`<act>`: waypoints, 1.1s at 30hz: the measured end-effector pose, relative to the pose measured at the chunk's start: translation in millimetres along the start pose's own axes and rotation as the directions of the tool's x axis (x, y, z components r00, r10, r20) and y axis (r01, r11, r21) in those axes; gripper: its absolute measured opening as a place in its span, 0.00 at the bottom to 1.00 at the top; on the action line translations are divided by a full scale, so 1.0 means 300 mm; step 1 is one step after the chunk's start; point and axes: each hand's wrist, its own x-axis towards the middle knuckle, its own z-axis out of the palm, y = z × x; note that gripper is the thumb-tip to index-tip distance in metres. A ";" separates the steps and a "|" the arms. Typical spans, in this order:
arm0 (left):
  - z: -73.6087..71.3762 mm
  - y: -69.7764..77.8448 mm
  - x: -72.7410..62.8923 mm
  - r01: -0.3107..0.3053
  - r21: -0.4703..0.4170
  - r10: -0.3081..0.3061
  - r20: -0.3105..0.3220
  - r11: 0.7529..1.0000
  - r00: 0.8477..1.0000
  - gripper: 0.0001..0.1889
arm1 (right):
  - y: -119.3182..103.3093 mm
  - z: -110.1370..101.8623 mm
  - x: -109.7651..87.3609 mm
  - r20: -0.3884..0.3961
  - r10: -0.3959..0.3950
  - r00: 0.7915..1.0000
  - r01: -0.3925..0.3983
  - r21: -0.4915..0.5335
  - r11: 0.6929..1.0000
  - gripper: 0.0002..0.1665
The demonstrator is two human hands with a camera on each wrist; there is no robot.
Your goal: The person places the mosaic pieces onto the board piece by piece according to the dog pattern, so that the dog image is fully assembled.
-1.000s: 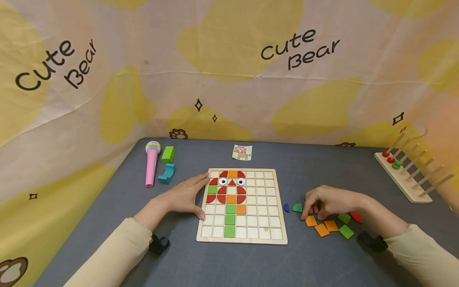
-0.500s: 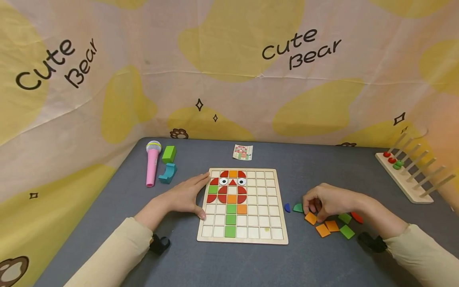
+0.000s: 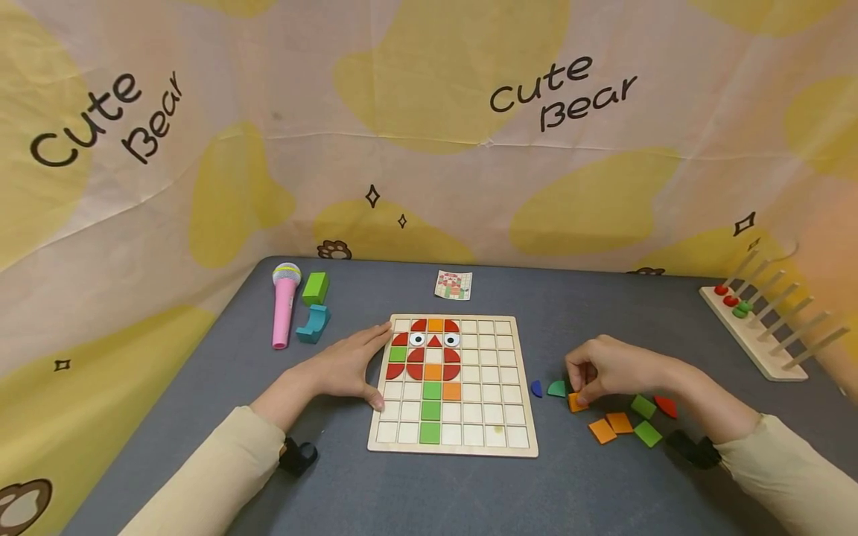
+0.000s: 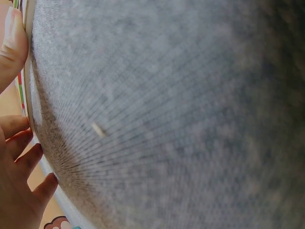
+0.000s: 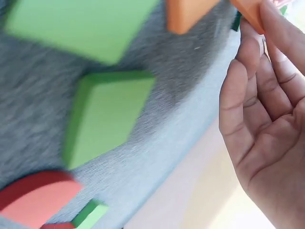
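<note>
A wooden grid board (image 3: 489,372) lies flat, with red, orange, green and eye-printed tiles set in its left and middle columns. Against its left edge rests my left hand (image 3: 348,365), thumb and fingers spread and touching the rim. To the right of the board, my right hand (image 3: 613,368) pinches an orange square tile (image 5: 250,12) between thumb and fingers. Just left of that hand lie a green quarter-round tile (image 3: 556,388) and a blue half-round piece (image 3: 536,388). Below it are orange square tiles (image 3: 602,430), green square tiles (image 3: 647,433) and a red curved tile (image 3: 666,406).
A small picture card (image 3: 453,285) lies behind the board. At the back left are a pink toy microphone (image 3: 284,309), a green block (image 3: 315,288) and a teal curved block (image 3: 313,324). A wooden peg rack (image 3: 757,335) with a few beads stands far right.
My right thumb and fingers have closed on the nearest orange tile, which has shifted slightly up and left from the other orange ones. My left hand has stayed on the board's edge.
</note>
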 end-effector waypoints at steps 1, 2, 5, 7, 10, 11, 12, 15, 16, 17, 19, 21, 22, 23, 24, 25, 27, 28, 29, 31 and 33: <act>0.000 0.000 -0.001 0.002 0.000 -0.002 0.001 1.000 1.000 0.66 | -0.007 -0.001 0.004 -0.001 0.000 1.000 0.000 -0.004 1.000 0.10; 0.000 0.000 -0.001 0.003 0.000 -0.003 0.001 1.000 1.000 0.66 | -0.015 -0.002 0.008 -0.002 -0.004 1.000 0.004 -0.002 1.000 0.10; 0.000 0.001 -0.003 0.007 0.002 -0.007 0.002 1.000 1.000 0.66 | -0.038 0.002 0.025 -0.008 -0.033 0.999 0.033 0.019 0.999 0.10; 0.001 0.000 -0.002 0.008 0.005 -0.008 0.002 1.000 1.000 0.66 | -0.053 0.009 0.041 -0.018 -0.062 0.998 0.063 0.038 0.997 0.08; 0.002 -0.001 0.000 0.004 0.008 -0.004 0.001 1.000 1.000 0.66 | -0.070 0.024 0.072 -0.031 -0.103 0.994 0.105 0.062 0.993 0.06; 0.002 -0.001 0.001 0.003 0.007 -0.003 0.001 1.000 1.000 0.66 | -0.076 0.028 0.083 -0.036 -0.109 0.993 0.112 0.071 0.991 0.05; 0.001 -0.001 0.001 0.002 0.006 -0.002 0.002 1.000 1.000 0.66 | -0.082 0.033 0.095 -0.041 -0.111 0.993 0.114 0.078 0.990 0.05; -0.002 0.001 0.003 -0.005 0.007 0.005 0.003 1.000 1.000 0.66 | -0.105 0.046 0.131 -0.059 -0.101 0.993 0.107 0.102 0.989 0.05; -0.004 0.001 0.002 -0.005 0.006 0.004 0.005 1.000 1.000 0.66 | -0.114 0.051 0.143 -0.064 -0.096 0.993 0.102 0.111 0.989 0.05; -0.005 0.001 0.002 -0.003 0.006 0.003 0.006 1.000 1.000 0.66 | -0.123 0.056 0.156 -0.070 -0.094 0.993 0.102 0.115 0.988 0.05; -0.005 0.000 0.002 -0.002 0.008 0.002 0.006 1.000 1.000 0.66 | -0.141 0.069 0.180 -0.078 -0.091 0.993 0.100 0.120 0.988 0.05; -0.004 -0.001 0.002 -0.002 0.007 0.002 0.007 1.000 1.000 0.66 | -0.159 0.085 0.203 -0.087 -0.092 0.992 0.101 0.117 0.988 0.06; -0.003 -0.002 0.002 0.001 0.005 -0.001 0.010 1.000 1.000 0.66 | -0.168 0.094 0.214 -0.091 -0.092 0.992 0.102 0.118 0.988 0.06; -0.002 -0.003 0.001 0.001 0.005 -0.001 0.009 1.000 1.000 0.66 | -0.177 0.102 0.224 -0.097 -0.092 0.991 0.103 0.116 0.988 0.06; -0.001 -0.004 0.002 -0.001 0.004 0.001 0.010 1.000 1.000 0.66 | -0.187 0.110 0.234 -0.100 -0.090 0.991 0.101 0.118 0.988 0.06; 0.000 -0.005 0.002 -0.002 0.003 0.002 0.009 1.000 1.000 0.66 | -0.197 0.117 0.243 -0.105 -0.087 0.991 0.100 0.118 0.988 0.06; 0.001 -0.006 0.002 -0.003 0.003 0.002 0.007 1.000 1.000 0.66 | -0.219 0.129 0.260 -0.118 -0.091 0.989 0.106 0.122 0.987 0.06; 0.002 -0.007 0.002 -0.001 0.004 0.001 0.006 1.000 1.000 0.66 | -0.230 0.134 0.268 -0.124 -0.095 0.988 0.110 0.123 0.986 0.06; 0.002 -0.007 0.002 0.000 0.005 0.000 0.005 1.000 1.000 0.66 | -0.242 0.139 0.275 -0.131 -0.098 0.987 0.114 0.121 0.986 0.06; 0.002 -0.007 0.003 0.002 0.008 -0.002 0.003 1.000 1.000 0.66 | -0.265 0.149 0.288 -0.145 -0.108 0.984 0.125 0.113 0.986 0.06; 0.002 -0.006 0.003 0.005 0.009 -0.005 0.004 1.000 1.000 0.66 | -0.288 0.159 0.301 -0.158 -0.112 0.981 0.129 0.102 0.986 0.06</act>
